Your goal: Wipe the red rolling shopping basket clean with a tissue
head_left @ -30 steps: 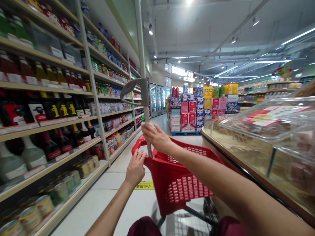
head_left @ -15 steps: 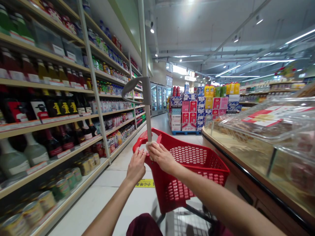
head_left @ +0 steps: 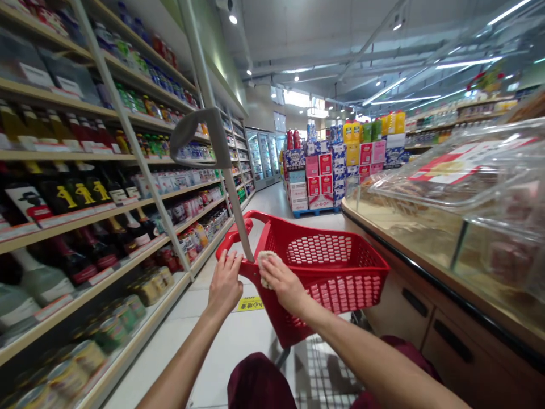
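Observation:
A red plastic shopping cart basket [head_left: 336, 272] with perforated sides stands in front of me. My left hand [head_left: 225, 284] grips the red rim at its near left corner, fingers bent over the edge. In my right hand [head_left: 283, 284] is a pale, crumpled cloth [head_left: 264, 270], pressed against the near rim just right of the pole's foot. The grey pole [head_left: 237, 207] rises from that corner, tilted to the left, with a grey loop handle [head_left: 221, 136] on it.
Shelves of bottles and cans [head_left: 97, 210] run along the left. On the right a glass-fronted counter [head_left: 451, 238] carries clear plastic packs. Stacked drink boxes [head_left: 319, 176] stand ahead on a blue pallet, glass-door fridges [head_left: 261, 159] behind. A yellow floor sticker [head_left: 249, 303] lies below.
My right hand and the cloth have moved from around the pole's foot to the rim at its right. The pole leans further left in view. My left hand stays on the rim.

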{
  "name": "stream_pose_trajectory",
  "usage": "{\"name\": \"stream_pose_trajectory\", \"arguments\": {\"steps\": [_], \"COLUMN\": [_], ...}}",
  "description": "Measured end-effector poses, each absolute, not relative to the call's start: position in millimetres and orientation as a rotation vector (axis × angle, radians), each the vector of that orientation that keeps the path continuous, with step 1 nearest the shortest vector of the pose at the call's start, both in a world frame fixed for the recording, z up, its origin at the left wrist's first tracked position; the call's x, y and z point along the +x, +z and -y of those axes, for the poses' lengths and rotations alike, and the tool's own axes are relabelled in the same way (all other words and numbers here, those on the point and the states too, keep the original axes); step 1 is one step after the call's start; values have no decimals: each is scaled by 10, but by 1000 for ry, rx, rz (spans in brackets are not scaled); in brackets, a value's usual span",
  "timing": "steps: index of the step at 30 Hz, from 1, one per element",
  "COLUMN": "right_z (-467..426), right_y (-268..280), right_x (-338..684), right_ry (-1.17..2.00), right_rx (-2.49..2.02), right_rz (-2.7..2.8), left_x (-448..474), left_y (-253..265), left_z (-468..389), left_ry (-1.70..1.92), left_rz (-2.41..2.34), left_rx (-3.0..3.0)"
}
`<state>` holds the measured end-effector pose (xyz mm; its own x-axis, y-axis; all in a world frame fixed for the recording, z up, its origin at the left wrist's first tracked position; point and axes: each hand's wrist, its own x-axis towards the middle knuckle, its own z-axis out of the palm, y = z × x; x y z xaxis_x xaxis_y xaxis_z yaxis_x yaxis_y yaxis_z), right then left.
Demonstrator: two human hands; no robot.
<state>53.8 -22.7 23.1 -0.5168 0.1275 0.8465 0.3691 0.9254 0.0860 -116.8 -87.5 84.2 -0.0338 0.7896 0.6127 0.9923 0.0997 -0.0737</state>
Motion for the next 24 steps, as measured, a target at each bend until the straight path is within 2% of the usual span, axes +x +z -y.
{"name": "stream_pose_trajectory", "arguments": {"steps": [5,11,13,17,24], "right_z": [295,131,64,71,-99], "right_y": [-343,-138,-248,-645,-493], "right_x": [756,924,993,1176,1378], "right_ry": [-313,-317,-346,-364,-380], "right_rx": [-330,-538,-536,-497,-647], "right_rz": [2263,2052,2083,2190,2064], "left_x": [-1183,-836,-683,-534,-425], "left_y": [851,809,773,690,674], "left_z": [885,800,769,702,433], "left_ry": [-500,-700,-732,-587,-278], "left_rz": [1844,1745,1669,1555,1742], "left_rx": [-1755,-1609,-1599,-1728,-1816]}}
